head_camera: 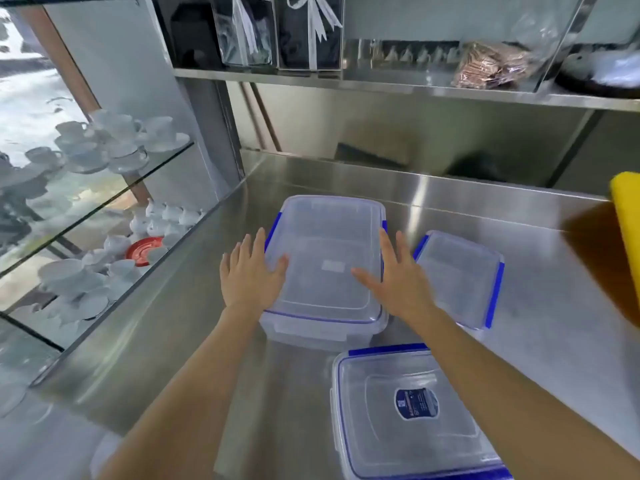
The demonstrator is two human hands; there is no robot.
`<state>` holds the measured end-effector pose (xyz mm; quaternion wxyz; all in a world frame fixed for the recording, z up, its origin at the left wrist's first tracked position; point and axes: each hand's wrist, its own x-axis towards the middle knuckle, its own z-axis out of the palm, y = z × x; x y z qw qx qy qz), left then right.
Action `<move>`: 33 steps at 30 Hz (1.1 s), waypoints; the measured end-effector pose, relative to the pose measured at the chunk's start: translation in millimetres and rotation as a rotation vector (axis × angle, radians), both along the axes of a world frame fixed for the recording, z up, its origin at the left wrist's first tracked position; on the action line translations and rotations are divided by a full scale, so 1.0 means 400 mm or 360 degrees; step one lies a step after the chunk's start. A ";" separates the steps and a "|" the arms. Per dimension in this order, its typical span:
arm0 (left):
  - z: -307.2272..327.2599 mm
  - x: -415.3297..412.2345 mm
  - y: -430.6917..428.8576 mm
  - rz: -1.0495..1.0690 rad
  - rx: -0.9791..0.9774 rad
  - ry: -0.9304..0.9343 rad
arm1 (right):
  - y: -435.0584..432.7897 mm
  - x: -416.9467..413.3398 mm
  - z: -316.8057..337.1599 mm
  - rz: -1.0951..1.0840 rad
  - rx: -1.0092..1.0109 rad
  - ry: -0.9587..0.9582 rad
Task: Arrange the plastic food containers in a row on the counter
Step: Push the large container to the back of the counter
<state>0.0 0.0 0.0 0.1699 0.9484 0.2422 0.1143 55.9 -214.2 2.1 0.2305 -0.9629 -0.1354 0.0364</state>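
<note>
Centre of frame: large container [323, 268], lid on, resting on the steel counter [214, 323]. Left hand [247, 271] and right hand [394, 277] spread flat with fingers splayed, one at each long side of the lid, thumbs lying over its top; nothing gripped, and actual contact with the plastic not certain from this angle.

Right of centre: small container [460, 278], just beside the large one, set askew. Lower right: labelled container [415, 414], nearest the viewer, partly under the right forearm and close to the bottom edge of the frame. Not yet a row; three boxes in a loose triangle.

Likely risks:
- Smooth lid and polished steel: open palms liable to slip, or the box to skate sideways rather than lift.
- Rightward slide: likely to knock the small container toward the yellow object [625, 244] at the right edge.
- Right forearm low over the labelled container: a pull back could drag it toward the near counter edge.
- Leftward push: counter ends at a lip beside the glass shelves [104, 202] of white cups [121, 143] at left of frame.

Open room: broad bare steel behind the boxes up to the back wall at upper centre, and a clear strip at lower left of the counter. Overhead shelf [381, 83] across the top, well above the lids.
</note>
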 end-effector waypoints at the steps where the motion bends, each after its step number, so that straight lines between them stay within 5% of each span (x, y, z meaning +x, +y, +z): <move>1: 0.002 0.000 0.003 0.0045 -0.0115 0.0041 | 0.005 0.002 -0.005 -0.0031 0.0071 0.0125; 12: 0.041 0.003 0.047 0.0418 -0.1316 0.0538 | 0.031 0.024 -0.026 -0.0263 0.0543 0.0732; 29: 0.024 0.135 0.140 0.0192 -0.0838 0.0185 | 0.162 0.193 -0.042 -0.0207 0.0514 0.0607; 33: 0.020 0.187 0.163 0.0076 -0.0830 0.0336 | 0.215 0.259 -0.043 -0.0190 0.0465 0.0622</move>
